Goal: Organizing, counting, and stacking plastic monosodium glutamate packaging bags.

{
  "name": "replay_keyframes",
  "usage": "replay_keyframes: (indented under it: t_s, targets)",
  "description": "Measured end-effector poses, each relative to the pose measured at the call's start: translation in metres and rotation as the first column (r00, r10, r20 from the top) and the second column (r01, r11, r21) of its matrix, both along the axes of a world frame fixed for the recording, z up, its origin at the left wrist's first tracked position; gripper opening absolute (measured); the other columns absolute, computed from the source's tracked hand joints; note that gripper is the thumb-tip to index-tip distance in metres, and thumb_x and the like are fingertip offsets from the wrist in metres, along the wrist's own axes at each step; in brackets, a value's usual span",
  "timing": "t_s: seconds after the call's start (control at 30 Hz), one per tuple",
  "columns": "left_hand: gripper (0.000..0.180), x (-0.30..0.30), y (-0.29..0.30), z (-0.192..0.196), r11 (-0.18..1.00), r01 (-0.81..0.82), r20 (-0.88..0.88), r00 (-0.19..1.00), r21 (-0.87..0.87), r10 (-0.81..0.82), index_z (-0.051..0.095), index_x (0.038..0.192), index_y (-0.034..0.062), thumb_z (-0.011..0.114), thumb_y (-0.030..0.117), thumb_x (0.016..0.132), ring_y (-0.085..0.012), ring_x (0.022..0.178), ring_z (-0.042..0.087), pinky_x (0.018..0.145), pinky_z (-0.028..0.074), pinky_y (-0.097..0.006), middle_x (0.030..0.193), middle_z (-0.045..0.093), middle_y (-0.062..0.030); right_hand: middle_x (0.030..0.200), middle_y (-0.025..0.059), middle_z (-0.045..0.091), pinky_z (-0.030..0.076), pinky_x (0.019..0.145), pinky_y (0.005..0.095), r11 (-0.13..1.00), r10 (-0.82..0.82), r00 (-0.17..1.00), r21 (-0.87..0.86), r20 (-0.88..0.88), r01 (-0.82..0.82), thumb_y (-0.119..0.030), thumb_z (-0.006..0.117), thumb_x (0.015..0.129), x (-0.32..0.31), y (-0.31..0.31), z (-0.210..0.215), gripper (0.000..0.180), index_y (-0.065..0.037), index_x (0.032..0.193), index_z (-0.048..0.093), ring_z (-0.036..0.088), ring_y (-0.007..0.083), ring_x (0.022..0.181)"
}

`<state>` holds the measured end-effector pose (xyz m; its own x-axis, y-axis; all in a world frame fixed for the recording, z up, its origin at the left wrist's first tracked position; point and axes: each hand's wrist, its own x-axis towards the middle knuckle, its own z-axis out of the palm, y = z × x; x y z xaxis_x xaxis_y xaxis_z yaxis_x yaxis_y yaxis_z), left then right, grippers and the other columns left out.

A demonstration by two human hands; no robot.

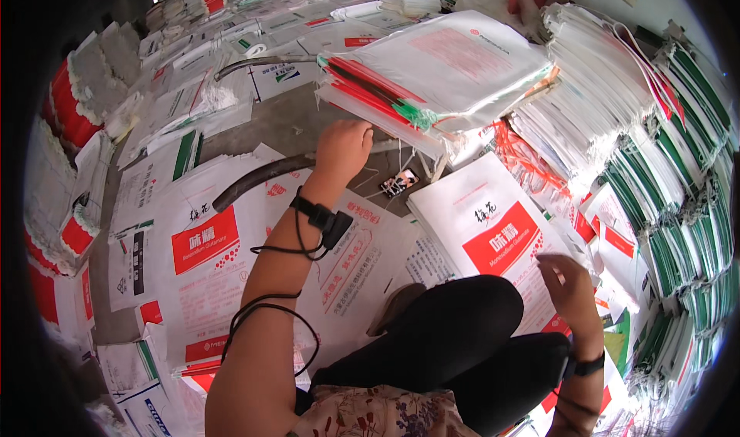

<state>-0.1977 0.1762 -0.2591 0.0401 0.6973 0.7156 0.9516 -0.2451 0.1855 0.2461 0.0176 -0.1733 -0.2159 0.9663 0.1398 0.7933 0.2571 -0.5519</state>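
Note:
My left hand [345, 153] is closed at the near left edge of a pile of flat white sacks [470, 59] with red and green edges. What its fingers hold, if anything, is hidden. The pile rests raised off the floor, beside two curved dark tubes [262, 176] that look like handles. My right hand [572, 292] hovers over or touches the right side of a stack of white sacks with a red panel [493, 221]; contact is hard to tell. Its fingers are loosely bent and apart, with nothing between them. Both wrists wear dark bands, the left with a cable.
Flat white printed sacks [208, 244] cover much of the floor. Tall piles of white and green sacks [678, 206] stand at the right, and red and white bundles [81, 105] at the left. A small patterned object like a phone [399, 183] lies beyond my knees, near orange-red strings [520, 156].

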Motion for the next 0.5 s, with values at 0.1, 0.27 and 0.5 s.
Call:
replay_keyframes:
  t_s: [0.1,0.27,0.5]
  targets:
    - [0.031,-0.022,0.025,-0.010,0.916,-0.318,-0.162,0.945,-0.247,0.284,0.070,0.089,0.0059,0.062,0.035,0.094,-0.0348,0.086,0.068,0.074,0.054,-0.044,0.089,0.071,-0.0151,0.101,0.0182,0.071,0.056,0.071,0.0360,0.959,0.259,0.965,0.128,-0.030,-0.253,-0.005,0.063,0.091,-0.060,0.074,0.003,0.019,-0.003,0.109,0.071,0.069,0.0325,0.087]
    - [0.044,-0.004,0.031,-0.037,0.901,-0.301,-0.114,0.954,-0.313,0.279,0.068,0.078,0.0070,0.055,0.044,0.097,-0.0350,0.071,0.067,0.062,0.053,-0.047,0.076,0.069,-0.0163,0.106,0.0194,0.070,0.053,0.087,0.0436,0.887,0.368,0.930,0.304,-0.014,-0.347,-0.012,0.065,0.089,-0.161,0.204,-0.022,0.022,-0.004,0.109,0.070,0.066,0.0376,0.099]
    - [0.047,0.005,0.033,-0.042,0.930,-0.247,-0.102,0.968,-0.271,0.228,0.064,0.069,0.0086,0.053,0.044,0.099,-0.0320,0.055,0.064,0.052,0.050,-0.043,0.057,0.062,-0.0116,0.110,0.0199,0.069,0.051,0.091,0.0449,0.842,0.193,0.951,0.457,0.241,-0.287,-0.031,0.065,0.089,-0.259,0.334,-0.064,0.037,-0.005,0.116,0.068,0.065,0.0373,0.103]
